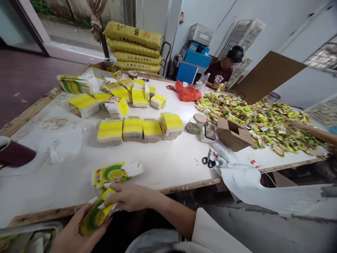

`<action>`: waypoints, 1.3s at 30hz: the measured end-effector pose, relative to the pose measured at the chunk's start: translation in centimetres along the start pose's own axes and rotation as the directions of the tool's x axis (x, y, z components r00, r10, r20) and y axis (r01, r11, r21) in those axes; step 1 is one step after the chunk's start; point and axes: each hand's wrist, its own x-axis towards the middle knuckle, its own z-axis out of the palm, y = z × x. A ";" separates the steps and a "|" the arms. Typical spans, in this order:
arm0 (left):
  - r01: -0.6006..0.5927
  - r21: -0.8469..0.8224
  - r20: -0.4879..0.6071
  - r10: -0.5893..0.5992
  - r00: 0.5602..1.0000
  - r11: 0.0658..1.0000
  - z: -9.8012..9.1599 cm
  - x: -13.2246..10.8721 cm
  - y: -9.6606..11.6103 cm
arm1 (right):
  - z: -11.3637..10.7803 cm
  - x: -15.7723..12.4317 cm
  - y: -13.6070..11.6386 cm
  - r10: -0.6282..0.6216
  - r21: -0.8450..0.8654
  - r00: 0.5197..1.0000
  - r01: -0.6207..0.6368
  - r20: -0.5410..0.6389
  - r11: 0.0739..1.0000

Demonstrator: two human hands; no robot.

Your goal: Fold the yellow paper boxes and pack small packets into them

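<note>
My left hand (81, 230) is closed around a yellow and green printed carton (96, 216) at the table's near edge. Fingers of my right hand (129, 197) grip the same carton at its upper end. Whether it is one carton or a thin stack of them, I cannot tell. Just beyond lies another printed carton (112, 174), with its white flap pointing right. Farther back, a row of bundled yellow cartons (110, 130) stands on the white tabletop (147, 158), and more carton bundles (83, 103) sit behind that row.
A large heap of loose cartons (247, 116) covers the right side, near a small cardboard box (234, 135), a lidded jar (195, 124) and black-handled scissors (209, 161). A maroon mug (18, 154) is at left. A person (221, 72) works across the table; another person's arm (316, 131) reaches into the heap.
</note>
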 end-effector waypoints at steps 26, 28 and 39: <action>0.122 -0.967 -0.085 -0.733 0.674 0.224 1.5 -1.1 4.3 | 3.7 0.8 4.5 0.553 0.161 0.680 -0.551 -0.482 0.819; 0.129 -0.967 -0.062 -0.697 0.715 0.219 1.9 -0.6 4.7 | 3.6 0.8 4.5 0.549 0.182 0.684 -0.535 -0.481 0.825; 0.041 -0.977 -0.083 -0.555 0.828 0.208 3.8 0.7 7.8 | 4.3 -0.9 -2.3 0.346 0.713 0.909 -0.084 -0.231 0.696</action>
